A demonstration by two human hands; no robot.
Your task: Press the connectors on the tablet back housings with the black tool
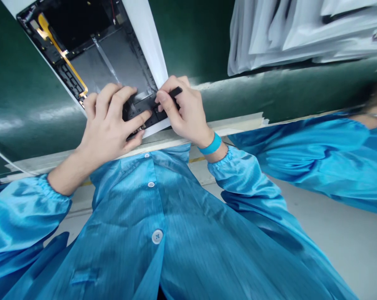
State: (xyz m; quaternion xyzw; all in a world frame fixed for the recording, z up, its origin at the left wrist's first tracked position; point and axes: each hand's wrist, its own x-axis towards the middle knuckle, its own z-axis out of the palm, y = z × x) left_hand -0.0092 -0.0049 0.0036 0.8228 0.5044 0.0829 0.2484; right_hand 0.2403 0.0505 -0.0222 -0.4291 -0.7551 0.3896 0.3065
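An opened tablet (pixel 113 50), its dark inside showing, lies slanted at the upper left with an orange ribbon cable (pixel 63 54) along one side. My left hand (pixel 105 121) rests on its near end, fingers spread, thumb and fingertips touching the black parts there. At the near right corner of the tablet, my right hand (pixel 187 108) pinches a slim black stick-like tool (pixel 176 92). The tool's working tip points toward the corner and is hard to make out. A teal wristband (pixel 211 143) circles my right wrist.
White paper (pixel 155 46) lies under the tablet on the green bench mat (pixel 194 33). Stacked white foam-like sleeves (pixel 270 37) stand at the upper right. Tape (pixel 238 123) runs along the bench edge. A co-worker's blue sleeve (pixel 313 150) is close by on the right.
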